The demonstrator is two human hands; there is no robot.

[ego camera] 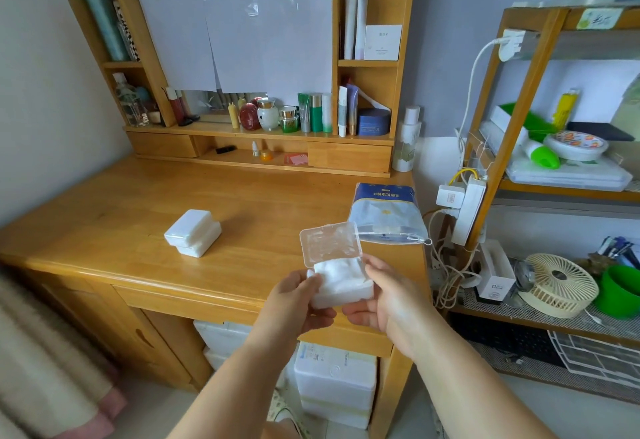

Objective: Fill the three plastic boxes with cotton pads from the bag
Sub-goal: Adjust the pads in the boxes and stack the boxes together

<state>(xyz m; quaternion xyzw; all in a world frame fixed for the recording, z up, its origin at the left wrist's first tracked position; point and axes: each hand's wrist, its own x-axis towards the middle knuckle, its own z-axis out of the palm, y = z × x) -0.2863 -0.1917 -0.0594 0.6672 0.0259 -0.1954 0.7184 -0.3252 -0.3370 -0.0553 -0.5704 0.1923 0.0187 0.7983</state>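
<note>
I hold a clear plastic box [341,291] full of white cotton pads above the desk's front edge. Its hinged lid [330,243] stands open, tilted back. My left hand [299,303] grips the box's left side from below. On the right side, my right hand [384,294] holds it with the thumb near the top edge. Two closed white boxes [193,237] lie stacked on the desk to the left, the upper one askew. The blue and white bag of cotton pads [386,213] lies near the desk's right edge, its mouth toward me.
The wooden desk [138,203] has a shelf unit with cosmetics bottles [311,114] along the back. A power strip with cables [465,210] hangs just right of the desk. A rack holds a fan [557,289] and a green tub. Foam boxes [334,379] sit under the desk.
</note>
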